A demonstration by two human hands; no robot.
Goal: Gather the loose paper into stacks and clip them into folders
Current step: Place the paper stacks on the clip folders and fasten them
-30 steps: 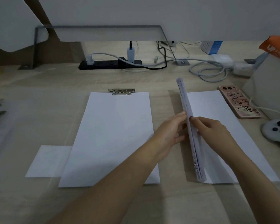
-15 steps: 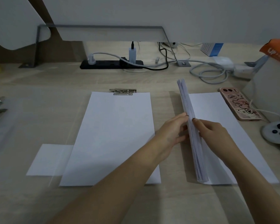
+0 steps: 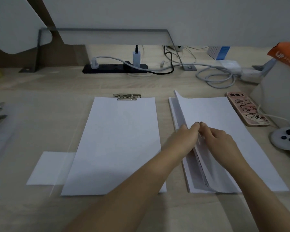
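- office/home desk setup: light wood desk point(image 3: 40, 84), monitor stand point(image 3: 107, 30)
- black power strip point(image 3: 114, 68), tangled cables point(image 3: 214, 77)
- clipboard clip point(image 3: 126, 96), phone point(image 3: 247, 111)

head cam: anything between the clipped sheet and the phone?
Yes: the loose paper stack, with both hands, left and right, on it. Head view.

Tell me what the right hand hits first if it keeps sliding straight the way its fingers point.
The right hand points up-left, fingertips already against the left hand at the paper stack. It would likely press into those fingers first.
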